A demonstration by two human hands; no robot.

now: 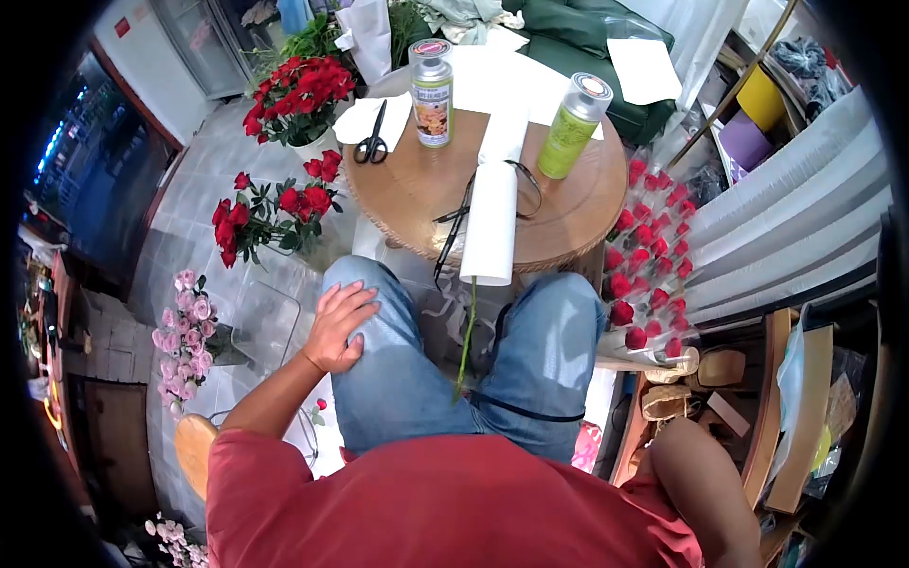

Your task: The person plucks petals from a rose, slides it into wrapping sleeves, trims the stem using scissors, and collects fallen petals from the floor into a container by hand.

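Observation:
My left hand [341, 327] lies on my left knee, palm down with fingers stretched over the jeans [379, 398], and holds nothing. My right arm [696, 473] hangs at my side, its hand out of the picture. Before me a white paper-wrapped roll [490, 218] lies on the round wooden table [398, 204], its near end over the edge. A green stem [468, 331] sticks out of that end towards my lap; any bloom is hidden inside. Black ribbon [454, 232] lies around and beside the roll. Black-handled scissors [372, 147] rest on white paper at the left.
Two spray cans, one with a picture label [433, 99] and one green [571, 133], stand on the table. Red roses [301, 90] and pink roses [185, 331] stand at left. Wrapped red roses [649, 265] are at right, near shelves [757, 417]. A green sofa [559, 38] is behind.

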